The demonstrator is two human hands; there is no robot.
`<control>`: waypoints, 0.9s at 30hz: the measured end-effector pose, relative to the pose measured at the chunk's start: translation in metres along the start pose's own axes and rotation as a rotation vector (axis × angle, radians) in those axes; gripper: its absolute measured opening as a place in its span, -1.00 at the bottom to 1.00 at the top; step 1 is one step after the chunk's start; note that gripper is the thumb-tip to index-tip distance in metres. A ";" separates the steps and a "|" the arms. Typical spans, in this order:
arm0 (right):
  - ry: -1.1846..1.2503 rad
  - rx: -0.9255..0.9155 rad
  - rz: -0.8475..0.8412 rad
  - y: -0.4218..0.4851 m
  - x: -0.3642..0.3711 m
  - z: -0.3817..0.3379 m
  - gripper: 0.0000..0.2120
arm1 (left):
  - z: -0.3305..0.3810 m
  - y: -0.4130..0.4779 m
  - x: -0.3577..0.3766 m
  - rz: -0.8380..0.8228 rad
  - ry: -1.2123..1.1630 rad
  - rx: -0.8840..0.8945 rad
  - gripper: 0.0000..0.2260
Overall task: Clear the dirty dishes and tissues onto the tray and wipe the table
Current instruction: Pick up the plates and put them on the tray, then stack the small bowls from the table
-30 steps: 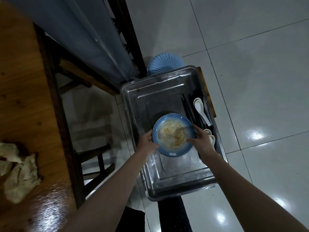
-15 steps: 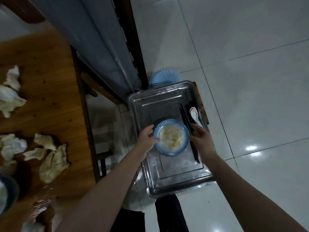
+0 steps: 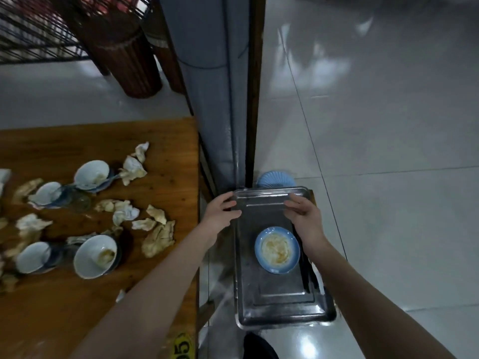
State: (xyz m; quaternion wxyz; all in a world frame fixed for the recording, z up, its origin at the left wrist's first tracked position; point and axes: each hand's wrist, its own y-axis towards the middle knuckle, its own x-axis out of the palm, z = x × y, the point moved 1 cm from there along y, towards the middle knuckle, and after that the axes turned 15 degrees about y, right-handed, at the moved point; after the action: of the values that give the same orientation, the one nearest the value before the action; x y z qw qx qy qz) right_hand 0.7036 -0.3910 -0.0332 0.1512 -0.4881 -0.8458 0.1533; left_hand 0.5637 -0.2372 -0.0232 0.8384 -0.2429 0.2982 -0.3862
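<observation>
My fingers (image 3: pixel 231 203) on the left hand (image 3: pixel 219 213) are hanging loose and slightly spread, gripping nothing; the fingers on my right hand (image 3: pixel 305 218) are lying the same way, relaxed and empty; both hands are hovering over the far end of the metal tray (image 3: pixel 272 291), the left near its far left corner and the right toward its far right side, though I cannot tell whether either is brushing the rim; between my forearms the blue plate (image 3: pixel 277 251) is sitting flat in the tray, smeared with yellowish leftovers; dark chopsticks (image 3: pixel 306 278) are lying along the tray's right side, partly under my right arm.

I am judging the job as barely begun; one plate and the chopsticks are on the tray, while out to my left the tabletop (image 3: pixel 168 141) is carrying at least four dirty bowls (image 3: pixel 94 255) and a wide scatter of crumpled tissues (image 3: pixel 158 238); all of that is waiting to come across, and the wiping does not look started.

Half a second ago my two hands were clasping the plate by its rim, low in the tray; now they are off it and further forward, the plate is resting on its own, and my head is turning so that far more of the littered tabletop is showing.
</observation>
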 end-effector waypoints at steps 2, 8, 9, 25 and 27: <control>-0.004 -0.007 -0.036 -0.013 0.021 -0.015 -0.66 | 0.003 -0.018 -0.025 0.013 -0.024 0.023 -0.44; -0.080 -0.083 -0.136 -0.058 0.088 -0.035 -0.66 | -0.018 -0.065 -0.095 0.087 -0.114 0.080 -0.48; -0.084 -0.091 -0.139 -0.069 0.100 -0.034 -0.66 | -0.026 -0.072 -0.108 0.091 -0.126 0.078 -0.48; -0.269 -0.006 -0.322 -0.188 0.284 0.036 -0.62 | -0.186 -0.140 -0.279 0.274 -0.272 0.001 -0.58; -0.290 0.016 -0.312 -0.192 0.294 0.048 -0.66 | -0.198 -0.143 -0.284 0.249 -0.255 -0.010 -0.56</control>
State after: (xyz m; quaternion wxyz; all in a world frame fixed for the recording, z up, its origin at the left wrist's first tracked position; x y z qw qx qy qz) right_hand 0.3943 -0.2316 0.0327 0.0537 -0.3227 -0.9228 0.2035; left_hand 0.2071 -0.1304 0.0170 0.9097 -0.2551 0.2191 -0.2438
